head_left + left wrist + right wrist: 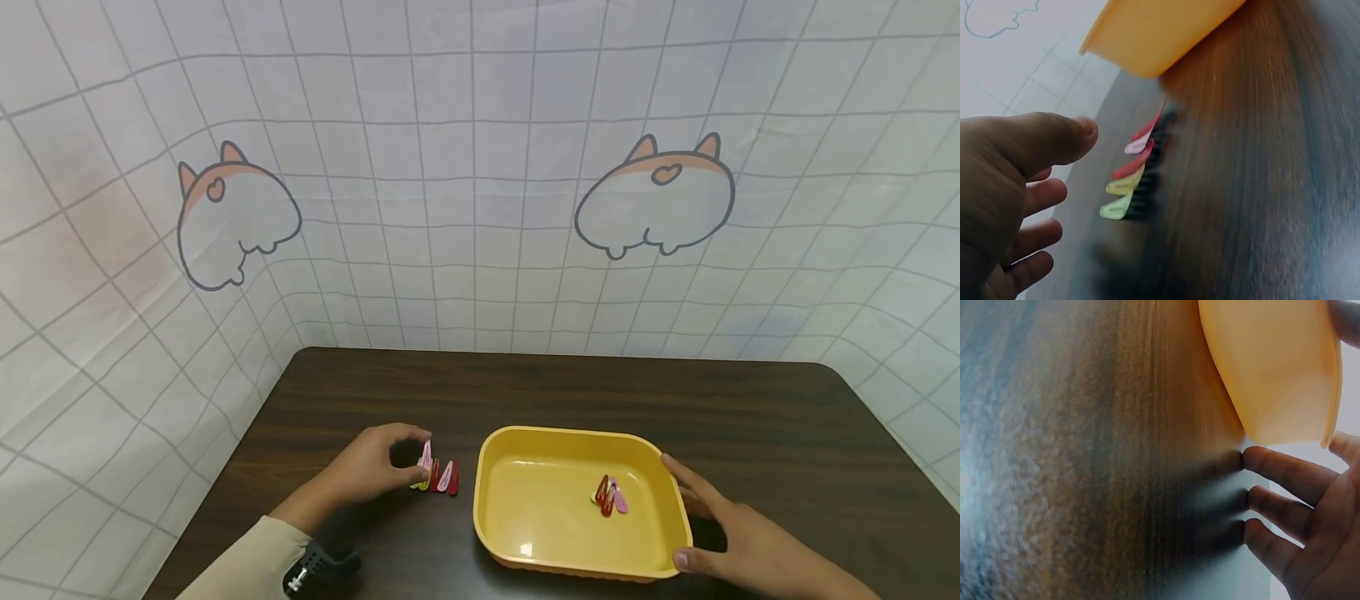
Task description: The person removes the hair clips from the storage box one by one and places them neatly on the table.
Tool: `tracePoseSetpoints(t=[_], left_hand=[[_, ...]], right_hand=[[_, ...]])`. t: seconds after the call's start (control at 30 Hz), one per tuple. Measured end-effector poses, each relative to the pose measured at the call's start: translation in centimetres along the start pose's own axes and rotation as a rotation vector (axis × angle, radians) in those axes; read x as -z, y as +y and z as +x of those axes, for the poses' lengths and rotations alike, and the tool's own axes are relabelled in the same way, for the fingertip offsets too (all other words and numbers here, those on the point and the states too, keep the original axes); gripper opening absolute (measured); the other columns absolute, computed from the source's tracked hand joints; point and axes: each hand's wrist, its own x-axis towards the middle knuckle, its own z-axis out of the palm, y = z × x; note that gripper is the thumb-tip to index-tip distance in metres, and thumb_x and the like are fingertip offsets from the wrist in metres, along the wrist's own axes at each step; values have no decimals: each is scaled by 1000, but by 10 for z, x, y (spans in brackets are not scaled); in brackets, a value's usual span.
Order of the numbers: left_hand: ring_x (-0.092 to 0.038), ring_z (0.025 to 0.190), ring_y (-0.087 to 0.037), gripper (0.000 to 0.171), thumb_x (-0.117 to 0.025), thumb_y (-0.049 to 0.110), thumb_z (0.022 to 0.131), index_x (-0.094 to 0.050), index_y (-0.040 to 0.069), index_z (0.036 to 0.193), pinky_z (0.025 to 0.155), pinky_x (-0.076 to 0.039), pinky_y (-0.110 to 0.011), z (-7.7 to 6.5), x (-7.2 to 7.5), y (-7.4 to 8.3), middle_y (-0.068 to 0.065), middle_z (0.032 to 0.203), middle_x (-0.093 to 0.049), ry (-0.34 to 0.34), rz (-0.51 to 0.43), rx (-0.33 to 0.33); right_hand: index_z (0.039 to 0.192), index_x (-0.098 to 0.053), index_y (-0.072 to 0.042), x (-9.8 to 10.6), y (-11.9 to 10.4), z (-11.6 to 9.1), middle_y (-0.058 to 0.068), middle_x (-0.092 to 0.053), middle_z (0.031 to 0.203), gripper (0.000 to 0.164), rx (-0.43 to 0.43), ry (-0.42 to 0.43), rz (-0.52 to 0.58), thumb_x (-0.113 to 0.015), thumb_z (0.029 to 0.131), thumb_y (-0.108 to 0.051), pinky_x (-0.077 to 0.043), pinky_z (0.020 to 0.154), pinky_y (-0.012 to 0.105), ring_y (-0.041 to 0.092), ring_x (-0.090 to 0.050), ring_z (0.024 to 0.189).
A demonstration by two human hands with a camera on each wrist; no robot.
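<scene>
In the head view my left hand (382,467) pinches a pink hair clip (427,454) between thumb and index finger; the left wrist view hides this clip. Below it, in a row on the table, lie a light green clip (1115,208), a yellow clip (1125,182), a red clip (1132,165), a pink clip (446,477) and another red clip (453,478). My right hand (731,529) rests at the right end of a yellow tray (555,562), thumb and index finger spread along its rim. Its other fingers (1282,509) extend straight to the tabletop.
Inside the tray, towards its right side, sits a small heap of red, pink and green hair clips (607,497). The dark wooden table (390,383) reaches back to a white gridded cloth (480,292). A dark watch (318,571) is on the left wrist.
</scene>
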Motion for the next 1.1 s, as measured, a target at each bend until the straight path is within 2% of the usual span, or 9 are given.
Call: tracePoseSetpoints(t=[0.43, 0.73, 1.1], left_hand=[[-57, 123, -29, 45, -86, 28, 84, -71, 11, 124, 106, -43, -55, -8, 3, -25, 0, 125, -67, 9, 104, -65], [-54, 128, -33, 45, -85, 25, 85, -70, 11, 124, 108, -40, -57, -14, 4, -26, -2, 127, -65, -17, 105, -70], [-49, 134, -36, 49, -86, 26, 83, -70, 7, 125, 111, -37, -58, -17, 5, -26, -5, 132, -64, -52, 139, -88]], right_hand=[[164, 0, -38, 1, -1, 1, 22, -53, 146, 100, -2, 5, -6, -72, 95, -43, -44, 78, 79, 53, -53, 125], [165, -1, -37, 0, 0, 0, 22, -54, 146, 101, 8, 19, -24, -73, 94, -43, -44, 78, 79, 54, -53, 125], [164, 0, -38, -2, 1, -2, 19, -55, 145, 99, 16, 7, 17, -72, 96, -37, -48, 78, 75, 49, -55, 125]])
